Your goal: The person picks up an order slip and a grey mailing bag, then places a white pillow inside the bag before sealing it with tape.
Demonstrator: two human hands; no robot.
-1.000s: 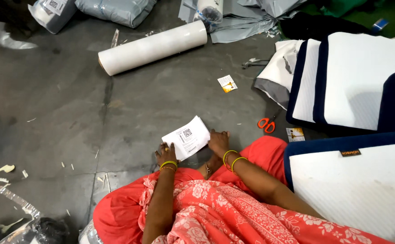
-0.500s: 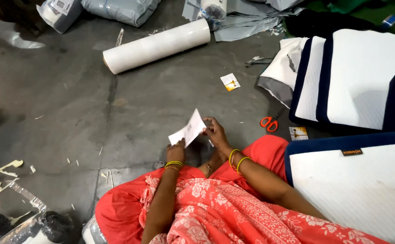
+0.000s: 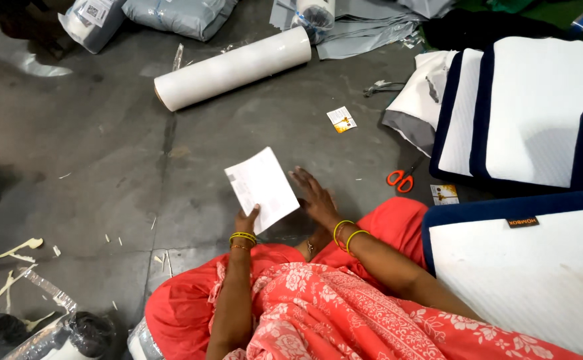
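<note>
your left hand [image 3: 246,220] pinches the bottom edge of the white printed paper sheet [image 3: 263,189], raised above the grey floor [image 3: 105,153]; keep that grip firm near the corner. your right hand [image 3: 315,195] lies open beside it, holding nothing. orange-handled scissors [image 3: 401,178] and a white film roll [image 3: 233,68] lie well apart.

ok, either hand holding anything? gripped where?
The left hand holds a white paper sheet by its lower edge, pinched between thumb and fingers. The right hand is open beside the sheet, holding nothing.
</note>
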